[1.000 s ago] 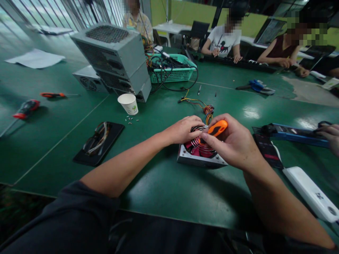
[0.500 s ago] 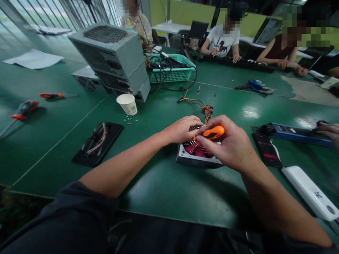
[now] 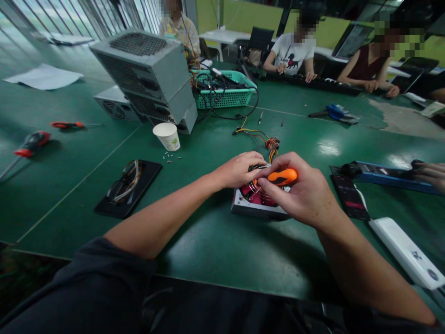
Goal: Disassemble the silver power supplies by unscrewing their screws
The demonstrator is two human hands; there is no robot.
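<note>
A computer power supply (image 3: 257, 211) with a red fan (image 3: 251, 194) under a round wire grille lies on the green table in front of me. My right hand (image 3: 304, 195) is closed round the orange handle of a screwdriver (image 3: 283, 176), held low and tilted over the grille. The screwdriver's tip is hidden by my fingers. My left hand (image 3: 238, 170) grips the left far side of the power supply, its fingertips close to the tool. A bundle of coloured cables (image 3: 273, 144) runs away from the far side of the unit.
Stacked grey power supplies (image 3: 149, 69), a green basket (image 3: 225, 98) of cables and a paper cup (image 3: 167, 137) with small screws stand ahead. Glasses on a black phone (image 3: 127, 190) and two screwdrivers (image 3: 33, 143) lie left. Right are a phone (image 3: 349, 197), a power strip (image 3: 405, 253) and a co-worker's hand (image 3: 433, 174).
The orange handle in my right hand has shifted slightly to the right and turned a little. My left hand stays in place on the power supply.
</note>
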